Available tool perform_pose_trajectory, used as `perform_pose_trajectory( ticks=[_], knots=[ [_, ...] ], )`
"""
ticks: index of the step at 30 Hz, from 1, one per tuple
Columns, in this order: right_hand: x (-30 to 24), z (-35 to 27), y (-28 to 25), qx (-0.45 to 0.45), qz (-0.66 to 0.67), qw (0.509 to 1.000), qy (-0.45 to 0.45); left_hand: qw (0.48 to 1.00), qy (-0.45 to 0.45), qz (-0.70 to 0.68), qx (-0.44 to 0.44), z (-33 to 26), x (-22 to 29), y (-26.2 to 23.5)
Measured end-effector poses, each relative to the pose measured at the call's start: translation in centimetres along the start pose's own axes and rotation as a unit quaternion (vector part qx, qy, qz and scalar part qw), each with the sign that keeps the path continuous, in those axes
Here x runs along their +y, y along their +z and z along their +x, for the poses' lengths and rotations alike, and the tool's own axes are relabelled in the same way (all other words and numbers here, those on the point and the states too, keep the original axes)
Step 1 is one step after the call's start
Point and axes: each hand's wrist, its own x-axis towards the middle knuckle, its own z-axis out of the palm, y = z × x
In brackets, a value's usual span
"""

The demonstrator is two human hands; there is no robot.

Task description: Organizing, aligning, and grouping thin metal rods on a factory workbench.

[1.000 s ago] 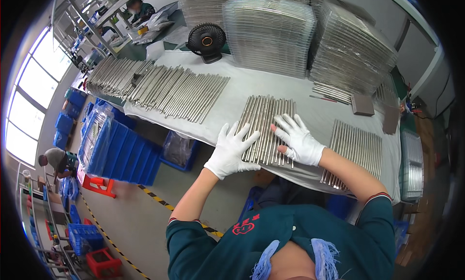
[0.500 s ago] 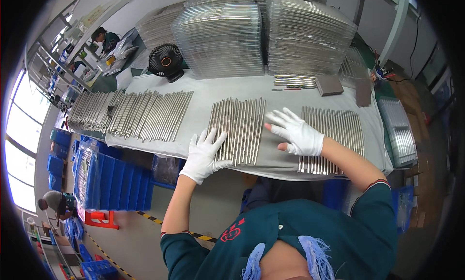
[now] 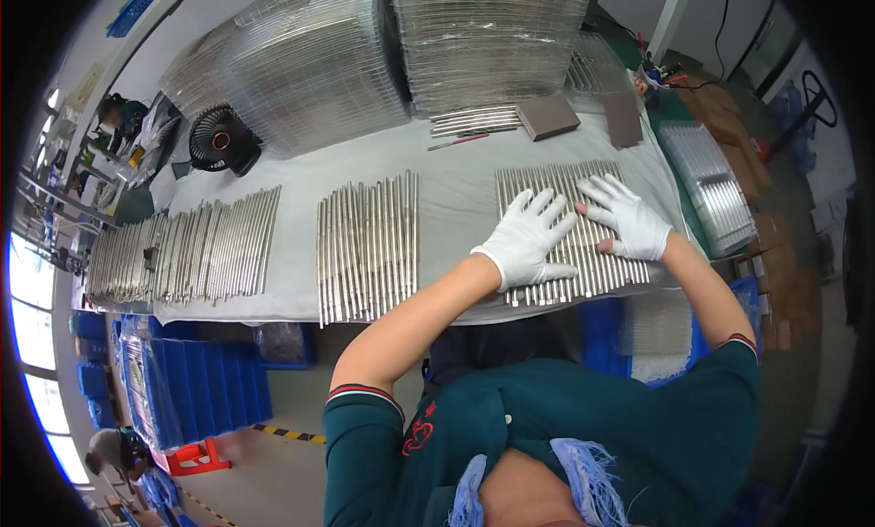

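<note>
A row of thin silvery metal rods [image 3: 570,270] lies side by side near the right end of the cloth-covered table [image 3: 460,222]. My left hand [image 3: 527,240], in a white glove, rests flat on the row's left part with fingers spread. On its right part lies my right hand [image 3: 629,219], also gloved, its fingers stretched out and a bare thumb and fingertip showing. Both palms face down, and neither hand grips a rod. Left of them is a second group of metal rods [image 3: 367,245], and a larger spread of rods [image 3: 219,245] covers the table's left end.
Tall stacks of clear plastic trays [image 3: 492,49] stand along the back. Before them are a few loose rods [image 3: 474,120], a brown block [image 3: 548,117] and a black fan [image 3: 221,140]. Blue bins [image 3: 205,386] sit below the table at left. Other people work at far left.
My left hand has left the middle group of rods and come down on the right-hand row. My right hand has shifted onto that row too. The view has swung to the right.
</note>
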Motion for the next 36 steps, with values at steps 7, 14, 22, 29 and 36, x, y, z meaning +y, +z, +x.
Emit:
perform_pose_trajectory(
  ticks=[7,14,22,29,36],
  knots=[
    [-2.4,3.3,0.8,0.028,-0.01,0.998,-0.049,0.999,-0.036,0.026,-0.014,-3.6,-1.4,-0.9],
    [-4.6,11.2,2.5,0.142,0.072,0.984,-0.077,0.987,-0.152,0.052,-0.002,-6.8,-5.3,-2.5],
    [-4.6,16.3,2.0,0.173,0.013,0.982,0.069,0.958,-0.237,0.007,0.163,-2.6,-8.7,0.0],
    [-5.2,16.4,3.3,0.219,0.042,0.971,0.083,0.94,-0.268,-0.008,0.211,-2.8,-8.5,0.2],
    [-8.0,13.6,3.2,0.237,0.044,0.968,0.064,0.941,-0.288,0.022,0.177,-4.2,-4.0,-0.2]
  ],
)
